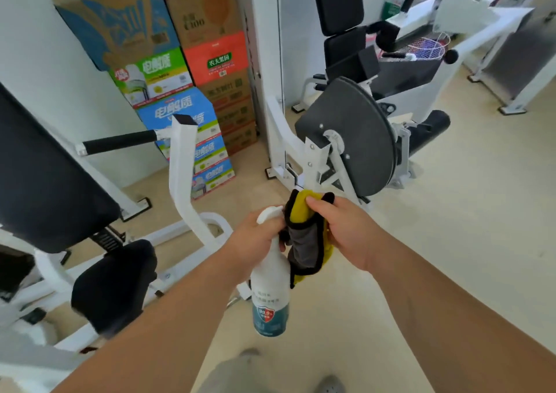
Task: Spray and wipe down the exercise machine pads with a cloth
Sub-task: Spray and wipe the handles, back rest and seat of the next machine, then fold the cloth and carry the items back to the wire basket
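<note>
while left hand (255,236) holds bottle (269,287), cloth (307,236) beside.

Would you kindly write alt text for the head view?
A left hand grips a white spray bottle while the right hand holds a yellow-and-grey cloth beside it. White gym machines with black pads and stacked boxes surround them.

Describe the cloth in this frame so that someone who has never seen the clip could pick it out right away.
Start at the two bare forearms reaching in from the bottom of the frame; they meet at centre. There the left hand grips a white spray bottle, and the right hand pinches the cloth right beside it. It is the only soft item: yellow and grey with black edging, hanging crumpled.
</note>
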